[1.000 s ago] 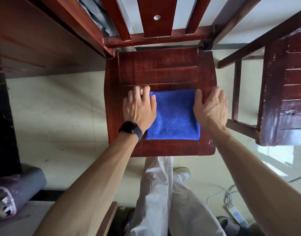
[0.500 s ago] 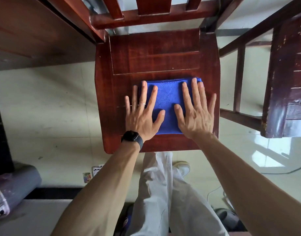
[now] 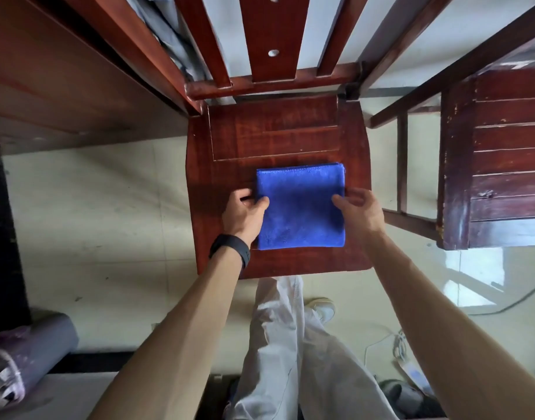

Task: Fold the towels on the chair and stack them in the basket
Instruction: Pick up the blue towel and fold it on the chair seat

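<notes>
The towel (image 3: 301, 207) is lying flat on the front half of the chair (image 3: 278, 131) seat, folded nearly square, edges running parallel to the seat's. Left hand (image 3: 243, 213) is pinching its left edge, and right hand (image 3: 361, 212) is pinching its right edge.

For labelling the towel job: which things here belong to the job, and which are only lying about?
Job: towel, chair, left hand, right hand, both gripping the towel. No basket in view.
Lying about: other wooden chair, power strip.
</notes>
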